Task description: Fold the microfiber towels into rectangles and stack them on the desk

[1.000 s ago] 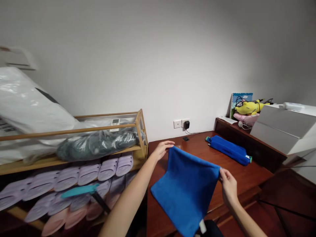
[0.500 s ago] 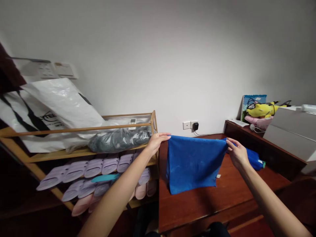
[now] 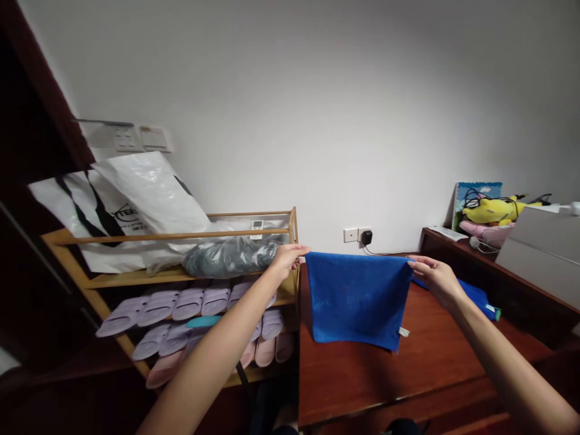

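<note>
Leaning white tote (image 3: 127, 219): on the wooden rack (image 3: 185, 235), more fully in view than in the earlier frame.
Left hand (image 3: 287, 261): fingers pinched closed on the upper left corner.
Blue cloth (image 3: 357, 302): spread between both hands over the table (image 3: 344, 386); lower edge now lowest at right, formerly at left; nearly flat, faintly creased.
White tag (image 3: 403, 331): at the cloth's lower right, now more exposed.
Right hand (image 3: 437, 278): fingers pinched closed on the upper right corner.
</note>
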